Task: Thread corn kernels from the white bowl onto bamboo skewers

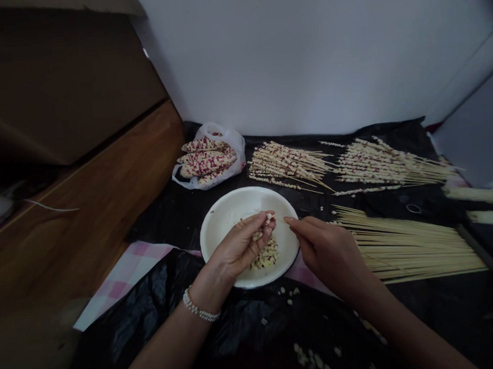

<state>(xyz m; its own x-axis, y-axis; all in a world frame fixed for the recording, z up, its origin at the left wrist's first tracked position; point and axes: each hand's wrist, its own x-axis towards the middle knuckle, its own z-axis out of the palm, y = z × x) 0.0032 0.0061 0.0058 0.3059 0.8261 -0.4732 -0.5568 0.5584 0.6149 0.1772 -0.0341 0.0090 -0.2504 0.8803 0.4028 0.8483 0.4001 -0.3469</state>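
Head view: a thin bamboo skewer [279, 220] is pinched by the right hand [328, 256], its far end lost among corn kernels [269, 221] gripped by the left hand [237, 249] above a white plate [227, 219]. Further loose kernels [267, 255] on the plate are partly hidden by that hand.

The left hand [237, 249] curls above a white plate [226, 222], its fingers [253, 226] gathered around a few pale corn kernels [269, 221], though they hide too much to show exactly how these are held. The right hand [326, 255] hangs just to the right, over the plate's right rim, with its fingertips [289, 220] drawn to a point and reaching toward the left hand. A loose heap of pale yellow kernels [267, 255] lies on the plate's near side, directly beneath the left hand.
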